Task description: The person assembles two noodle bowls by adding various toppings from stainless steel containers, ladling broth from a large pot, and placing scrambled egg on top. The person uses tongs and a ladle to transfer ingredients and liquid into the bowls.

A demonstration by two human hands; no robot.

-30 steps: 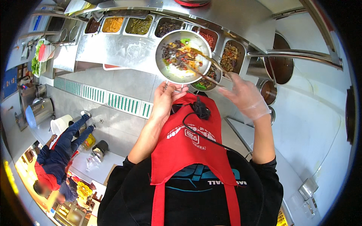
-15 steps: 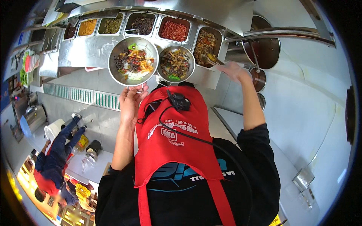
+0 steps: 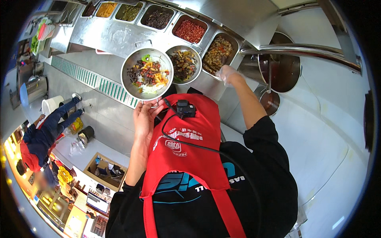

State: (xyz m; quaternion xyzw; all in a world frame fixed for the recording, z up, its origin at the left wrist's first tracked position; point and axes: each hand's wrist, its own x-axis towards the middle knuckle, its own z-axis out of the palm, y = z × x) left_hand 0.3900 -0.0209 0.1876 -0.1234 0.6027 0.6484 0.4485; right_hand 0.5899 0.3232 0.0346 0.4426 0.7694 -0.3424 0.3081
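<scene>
My left hand [image 3: 143, 118], bare, grips the near loop handle of a two-handled metal pan [image 3: 130, 63]. White strips, dark shreds, red bits, yellow pieces and some green lie in it. Right beside it rests a smaller metal pan [image 3: 195, 74] with a dark mixed topping. My right hand, in a clear plastic glove [image 3: 229, 75], is closed at the near edge of a steel tub [image 3: 237, 47] of brown diced food. From its fingers a spoon [image 3: 218, 73] points into the tub; most of the spoon is hidden.
Steel tubs of red bits [image 3: 189, 31], dark shreds [image 3: 158, 19], green pieces [image 3: 129, 13] and yellow pieces [image 3: 106, 10] line the counter [image 3: 103, 37]. At right stand a large pot [image 3: 291, 67] and a metal rail [image 3: 301, 50]. Another person [image 3: 43, 135] is at far left.
My right hand has moved slightly left and down, bringing the spoon to the diced food tub's near edge. The view has turned; my left hand keeps its grip on the pan handle.
</scene>
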